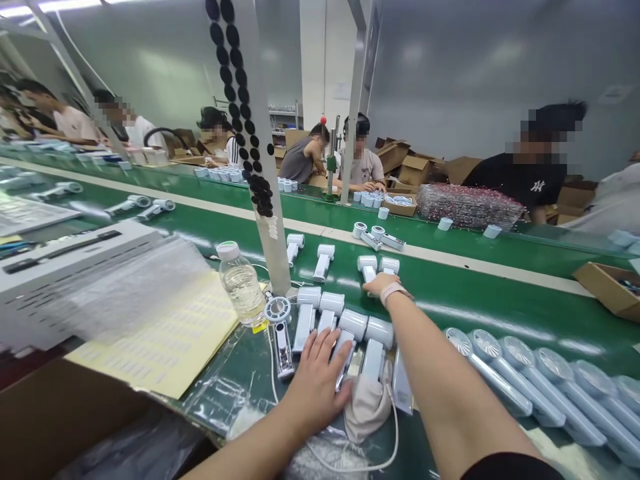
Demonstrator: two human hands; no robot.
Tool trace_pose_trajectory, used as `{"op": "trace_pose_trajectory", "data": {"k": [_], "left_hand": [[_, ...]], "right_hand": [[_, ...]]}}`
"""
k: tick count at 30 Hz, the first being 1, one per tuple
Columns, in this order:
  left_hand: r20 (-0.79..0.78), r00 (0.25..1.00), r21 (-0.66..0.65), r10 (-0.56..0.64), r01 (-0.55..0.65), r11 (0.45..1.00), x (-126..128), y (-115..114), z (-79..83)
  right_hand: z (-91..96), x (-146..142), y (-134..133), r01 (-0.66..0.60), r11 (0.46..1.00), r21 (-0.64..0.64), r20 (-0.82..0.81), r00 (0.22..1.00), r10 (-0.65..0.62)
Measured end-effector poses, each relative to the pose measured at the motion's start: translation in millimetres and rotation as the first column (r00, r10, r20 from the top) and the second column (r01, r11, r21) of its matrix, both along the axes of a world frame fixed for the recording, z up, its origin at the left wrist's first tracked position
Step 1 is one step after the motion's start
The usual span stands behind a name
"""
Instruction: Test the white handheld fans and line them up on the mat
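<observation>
My left hand (315, 393) lies palm down with spread fingers across a group of white handheld fans (306, 320), its fingertips on the nearest fan body (345, 350). A crumpled beige cloth (367, 408) sits against the hand's little-finger side, and a white cable (350, 465) loops below it. My right hand (383, 285), wearing a pink wristband, reaches over the green conveyor belt (500, 293) to the base of an upright white fan (367, 267). Its fingers are hidden or pressed flat, so any grip is unclear. Several pale blue wrapped fans (525, 393) lie in a slanted row right of my right arm.
A clear water bottle (241, 283) and a yellow label sheet (150, 333) stand left of the fans, beside a white machine (65, 267). A post (273, 247) carrying black round stickers rises from the belt. Co-workers sit beyond the far belt among cardboard boxes (395, 157).
</observation>
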State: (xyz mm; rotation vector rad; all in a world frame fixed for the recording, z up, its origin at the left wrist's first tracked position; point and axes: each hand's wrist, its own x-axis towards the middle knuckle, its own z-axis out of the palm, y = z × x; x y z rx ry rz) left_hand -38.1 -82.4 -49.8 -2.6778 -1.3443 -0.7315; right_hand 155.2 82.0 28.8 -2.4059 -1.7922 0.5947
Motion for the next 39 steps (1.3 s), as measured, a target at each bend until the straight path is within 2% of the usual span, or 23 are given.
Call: {"op": "trace_pose_trajectory", "data": {"k": [3, 5, 7, 8, 9, 10, 11, 12, 13, 14, 16, 18, 20, 21, 23, 25, 27, 29, 31, 34, 36, 37, 39], "left_hand": [[0.09, 0.996, -0.138, -0.003, 0.016, 0.99, -3, 3, 1.9], [0.203, 0.979, -0.252, 0.0, 0.052, 0.966, -4, 5, 4.9], [0.402, 0.915, -0.366, 0.024, 0.136, 0.921, 0, 5, 11.8], [0.546, 0.836, -0.417, 0.053, 0.217, 0.883, 5, 5, 17.2], [0.698, 0.709, -0.455, 0.104, 0.327, 0.828, 13, 3, 23.9], [0.826, 0.531, -0.467, 0.187, 0.462, 0.754, 22, 1, 31.6], [0.903, 0.311, -0.43, 0.298, 0.606, 0.669, 31, -2, 39.6], [0.894, 0.126, -0.378, 0.431, 0.728, 0.572, 40, -5, 47.3], [0.839, -0.005, -0.322, 0.545, 0.802, 0.503, 48, -7, 53.9], [0.778, -0.083, -0.275, 0.623, 0.846, 0.456, 53, -8, 58.8], [0.688, -0.098, -0.247, 0.719, 0.9, 0.359, 55, -9, 63.0], [0.65, -0.025, -0.262, 0.76, 0.931, 0.254, 48, -6, 61.0], [0.644, 0.036, -0.273, 0.764, 0.944, 0.186, 38, -4, 57.5], [0.656, 0.039, -0.271, 0.753, 0.944, 0.187, 33, -3, 56.6], [0.699, 0.024, -0.259, 0.714, 0.94, 0.222, 27, -3, 57.8], [0.738, 0.01, -0.251, 0.675, 0.932, 0.26, 24, -5, 62.1], [0.764, 0.005, -0.252, 0.645, 0.923, 0.291, 22, -8, 67.8], [0.777, 0.006, -0.255, 0.629, 0.917, 0.306, 19, -10, 73.1], [0.787, 0.004, -0.251, 0.617, 0.916, 0.314, 18, -11, 77.3], [0.791, -0.033, -0.241, 0.611, 0.901, 0.361, 22, -11, 81.4], [0.786, -0.07, -0.235, 0.614, 0.885, 0.402, 27, -10, 83.0], [0.782, -0.088, -0.228, 0.617, 0.881, 0.415, 30, -10, 83.6], [0.768, -0.103, -0.212, 0.632, 0.89, 0.403, 36, -9, 84.4]], "right_hand": [[17.7, 29, -23, -0.015, 0.999, 0.05, -0.174, 0.984, 0.023], [27.6, 42, -52, -0.039, 0.993, 0.114, -0.289, 0.955, 0.071], [33.8, 42, -91, -0.068, 0.981, 0.183, -0.38, 0.915, 0.135], [35.5, 38, -112, -0.083, 0.973, 0.217, -0.414, 0.895, 0.169], [36.3, 32, -134, -0.097, 0.964, 0.248, -0.437, 0.877, 0.2], [36.2, 24, -155, -0.113, 0.95, 0.29, -0.45, 0.86, 0.24], [35.3, 15, -174, -0.121, 0.92, 0.374, -0.434, 0.853, 0.289], [33.8, 7, -192, -0.128, 0.894, 0.43, -0.397, 0.862, 0.315], [31.7, 1, -207, -0.129, 0.875, 0.466, -0.36, 0.876, 0.321], [29.4, -3, -220, -0.126, 0.865, 0.485, -0.339, 0.885, 0.318], [24.5, -3, -237, -0.13, 0.876, 0.464, -0.375, 0.868, 0.327], [18.1, 8, -244, -0.121, 0.902, 0.415, -0.517, 0.784, 0.343], [7.0, 20, -242, -0.036, 0.915, 0.401, -0.608, 0.737, 0.296], [-0.8, 24, -238, 0.021, 0.908, 0.419, -0.592, 0.765, 0.255], [-19.6, 26, -228, 0.077, 0.862, 0.501, -0.438, 0.882, 0.176], [-36.4, 20, -220, 0.008, 0.821, 0.571, -0.244, 0.956, 0.161], [-44.4, 12, -219, -0.046, 0.799, 0.6, -0.184, 0.964, 0.193], [-41.5, 7, -225, -0.018, 0.809, 0.587, -0.269, 0.938, 0.217], [-31.9, 6, -236, 0.038, 0.879, 0.475, -0.478, 0.85, 0.221], [-17.5, 3, -252, -0.035, 0.978, 0.206, -0.807, 0.559, 0.19], [-12.4, -4, -259, -0.098, 0.987, 0.131, -0.906, 0.393, 0.159], [-11.3, -8, -261, -0.099, 0.987, 0.127, -0.924, 0.351, 0.154], [-11.2, -19, -264, -0.064, 0.984, 0.169, -0.927, 0.329, 0.181]]}}
